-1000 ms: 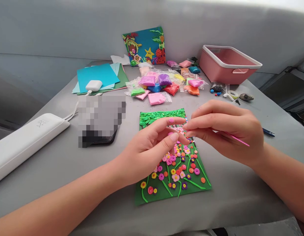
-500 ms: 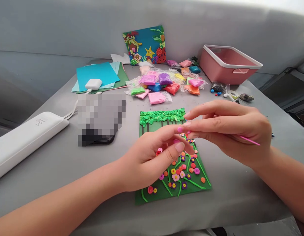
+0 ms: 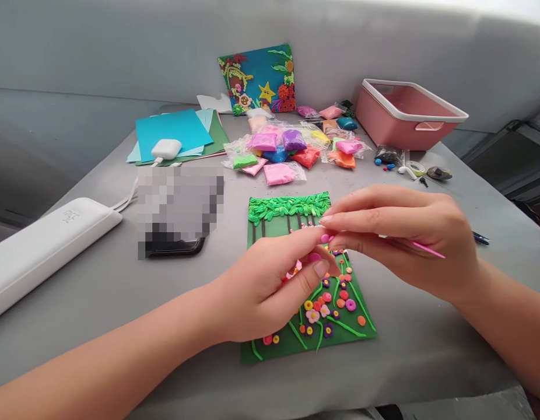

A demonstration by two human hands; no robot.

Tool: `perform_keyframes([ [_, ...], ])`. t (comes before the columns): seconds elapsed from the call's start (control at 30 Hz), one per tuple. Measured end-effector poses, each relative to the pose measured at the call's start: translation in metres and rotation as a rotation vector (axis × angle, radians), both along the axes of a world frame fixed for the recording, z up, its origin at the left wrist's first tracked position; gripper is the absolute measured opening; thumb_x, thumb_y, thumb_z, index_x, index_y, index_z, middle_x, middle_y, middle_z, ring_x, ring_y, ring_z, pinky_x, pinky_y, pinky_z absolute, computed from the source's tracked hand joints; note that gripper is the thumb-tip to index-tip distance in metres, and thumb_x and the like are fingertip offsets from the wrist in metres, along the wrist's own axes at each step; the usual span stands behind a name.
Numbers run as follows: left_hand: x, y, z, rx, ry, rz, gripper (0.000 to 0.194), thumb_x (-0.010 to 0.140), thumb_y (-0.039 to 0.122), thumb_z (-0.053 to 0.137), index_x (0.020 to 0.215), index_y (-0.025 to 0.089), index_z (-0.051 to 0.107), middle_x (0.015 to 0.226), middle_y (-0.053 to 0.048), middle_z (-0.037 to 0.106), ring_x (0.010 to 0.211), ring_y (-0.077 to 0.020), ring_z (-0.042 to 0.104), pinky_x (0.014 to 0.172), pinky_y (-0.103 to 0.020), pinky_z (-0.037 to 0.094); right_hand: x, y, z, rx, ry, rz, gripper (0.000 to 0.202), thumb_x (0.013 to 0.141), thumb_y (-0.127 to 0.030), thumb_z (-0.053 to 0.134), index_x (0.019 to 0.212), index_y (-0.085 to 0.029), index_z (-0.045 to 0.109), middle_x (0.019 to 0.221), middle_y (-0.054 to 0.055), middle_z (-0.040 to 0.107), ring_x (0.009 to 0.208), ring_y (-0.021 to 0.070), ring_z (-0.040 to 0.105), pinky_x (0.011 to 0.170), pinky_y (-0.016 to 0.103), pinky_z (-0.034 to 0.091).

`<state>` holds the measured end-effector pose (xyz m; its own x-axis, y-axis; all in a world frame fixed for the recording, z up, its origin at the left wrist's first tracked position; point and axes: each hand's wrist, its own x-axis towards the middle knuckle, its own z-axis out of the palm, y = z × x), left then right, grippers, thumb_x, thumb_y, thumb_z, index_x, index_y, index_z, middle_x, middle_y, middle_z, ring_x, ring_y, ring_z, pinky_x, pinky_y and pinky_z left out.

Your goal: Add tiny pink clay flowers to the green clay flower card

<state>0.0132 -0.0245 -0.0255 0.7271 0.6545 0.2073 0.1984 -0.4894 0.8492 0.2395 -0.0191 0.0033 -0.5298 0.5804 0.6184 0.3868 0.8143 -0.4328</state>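
Observation:
My left hand (image 3: 274,286) is closed, with curled fingers around a lump of pink clay (image 3: 314,257). On its index fingertip lies a small pink clay ball (image 3: 325,238). Fingertips of my right hand (image 3: 396,233) pinch at a second tiny pink bit right beside that ball. A thin pink stick (image 3: 428,249), apparently a modelling tool, is tucked in the right palm; its far end is hidden. Under both hands lies a green clay picture (image 3: 357,344) with flowers, stems and a leafy top strip, partly covered by the hands.
Several bagged clay packets (image 3: 279,174) lie behind the picture. A pink basket (image 3: 401,125) stands back right, and a sea-themed clay picture (image 3: 256,81) leans at the back. To the left are coloured sheets (image 3: 174,131), a phone (image 3: 182,247) and a white power bank (image 3: 55,251).
My right hand has shifted a little left and down, bringing the stick with it. Pink clay bits now show more clearly between the fingertips. The left hand stays nearly still.

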Motion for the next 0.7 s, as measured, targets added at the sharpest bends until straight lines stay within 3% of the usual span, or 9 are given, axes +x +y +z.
perform_keyframes([
  [0.17, -0.0015, 0.0039, -0.0024, 0.122, 0.064, -0.023, 0.017, 0.103, 0.021, 0.043, 0.101, 0.02, 0.06, 0.087, -0.004, 0.071, 0.073, -0.0157, 0.062, 0.07, -0.027, 0.049, 0.0022, 0.0034, -0.0019, -0.207, -0.017, -0.043, 0.017, 0.089, -0.024, 0.079, 0.105, -0.021, 0.08, 0.095, 0.003, 0.074, 0.064, 0.0089, 0.061, 0.053, 0.025, 0.053],
  [0.23, -0.0009, 0.0044, -0.0029, 0.072, 0.032, -0.01, 0.018, 0.103, 0.021, 0.045, 0.111, 0.021, 0.062, 0.095, -0.005, 0.074, 0.081, -0.017, 0.067, 0.074, -0.029, 0.05, 0.004, 0.0059, -0.0014, -0.313, 0.005, -0.06, 0.022, 0.085, -0.028, 0.082, 0.106, -0.024, 0.079, 0.089, 0.0, 0.071, 0.056, 0.0075, 0.05, 0.046, 0.024, 0.045],
  [0.3, -0.0002, 0.004, -0.0038, -0.08, -0.039, 0.036, 0.028, 0.104, 0.025, 0.048, 0.131, 0.021, 0.057, 0.105, -0.007, 0.077, 0.093, -0.0198, 0.071, 0.076, -0.031, 0.052, 0.006, 0.008, 0.0004, -0.366, 0.051, -0.086, 0.029, 0.082, -0.031, 0.085, 0.109, -0.025, 0.077, 0.086, -0.001, 0.068, 0.054, 0.0069, 0.045, 0.044, 0.025, 0.042],
  [0.37, 0.0007, 0.0034, -0.0047, -0.286, -0.13, 0.095, 0.041, 0.105, 0.033, 0.052, 0.144, 0.022, 0.047, 0.114, -0.009, 0.078, 0.104, -0.0223, 0.072, 0.077, -0.032, 0.054, 0.0076, 0.0092, 0.003, -0.299, 0.088, -0.147, 0.032, 0.083, -0.031, 0.085, 0.113, -0.025, 0.076, 0.083, -0.002, 0.067, 0.053, 0.007, 0.044, 0.045, 0.025, 0.041],
  [0.47, 0.0024, 0.0032, -0.0042, -0.541, -0.264, 0.13, 0.048, 0.102, 0.036, 0.06, 0.146, 0.023, 0.046, 0.125, -0.012, 0.075, 0.118, -0.0239, 0.069, 0.087, -0.032, 0.056, 0.0081, 0.0087, 0.0057, -0.044, 0.038, -0.195, 0.016, 0.089, -0.024, 0.079, 0.104, -0.026, 0.077, 0.08, -0.001, 0.065, 0.057, 0.0086, 0.05, 0.05, 0.027, 0.043],
  [0.57, 0.0042, 0.0038, -0.0012, -0.629, -0.376, 0.19, 0.051, 0.095, 0.028, 0.072, 0.142, 0.024, 0.05, 0.126, -0.009, 0.071, 0.109, -0.0199, 0.07, 0.09, -0.031, 0.058, 0.0061, 0.0078, 0.0035, 0.105, -0.086, -0.057, 0.009, 0.093, -0.019, 0.074, 0.1, -0.024, 0.076, 0.085, 0.002, 0.066, 0.064, 0.0095, 0.057, 0.056, 0.025, 0.048],
  [0.7, 0.0052, 0.0046, 0.0025, -0.679, -0.463, 0.215, 0.058, 0.087, 0.02, 0.081, 0.138, 0.027, 0.054, 0.102, 0.001, 0.069, 0.094, -0.0132, 0.07, 0.082, -0.024, 0.059, 0.0033, 0.0075, -0.0034, 0.144, -0.125, 0.071, 0.014, 0.095, -0.017, 0.071, 0.108, -0.019, 0.074, 0.093, 0.004, 0.066, 0.071, 0.0088, 0.061, 0.064, 0.025, 0.054],
])
